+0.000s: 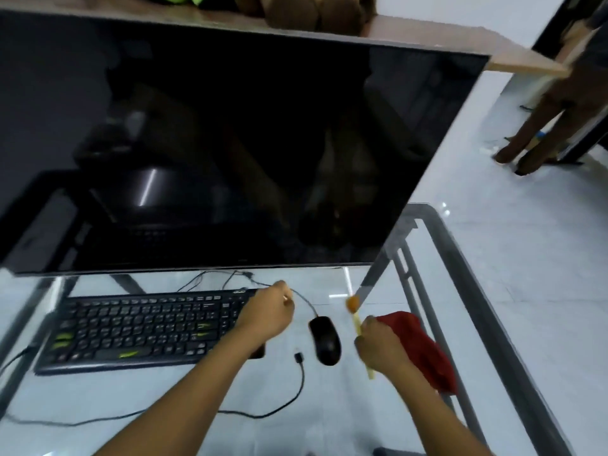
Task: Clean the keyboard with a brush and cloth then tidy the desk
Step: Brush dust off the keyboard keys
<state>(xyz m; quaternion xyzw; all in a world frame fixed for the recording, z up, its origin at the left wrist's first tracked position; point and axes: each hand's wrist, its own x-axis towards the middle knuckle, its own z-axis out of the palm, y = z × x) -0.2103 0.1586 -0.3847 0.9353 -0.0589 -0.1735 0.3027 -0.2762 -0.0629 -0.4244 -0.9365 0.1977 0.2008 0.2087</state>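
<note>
The right hand (381,345) has its fingers curled tight round the thin pale-yellow plastic brush (357,319), gripping it mid-handle. The brush's orange tip sticks out toward 11 o'clock above the knuckles, and its butt end pokes out below the wrist toward 5 o'clock. The crumpled red cloth (424,350) sits at 3 o'clock of that hand, touching it. I cannot tell whether the fingers also hold it or it simply lies at the worktop's edge.

The left hand (268,312) hovers over the right end of the flat black keyboard with green accent keys (138,330), hiding that end, with its fingers curled inward. A small pale speck shows at the knuckles, and I cannot tell whether the fingers pinch anything. The keyboard stretches toward 9 o'clock from that hand, well apart from the brush.

Between the two hands lies the black computer mouse (324,340), its cord running toward 11 o'clock past the left hand. A loose black cable with a plug end (298,357) lies just at 8 o'clock of the mouse. All of this rests on the glass worktop (197,396) with its grey metal frame.

The big dark monitor (230,153) fills 12 o'clock. Above it a wooden shelf (519,62) carries brown and green soft things, cut off by the top edge. Motion blur leaves the key legends unreadable.
</note>
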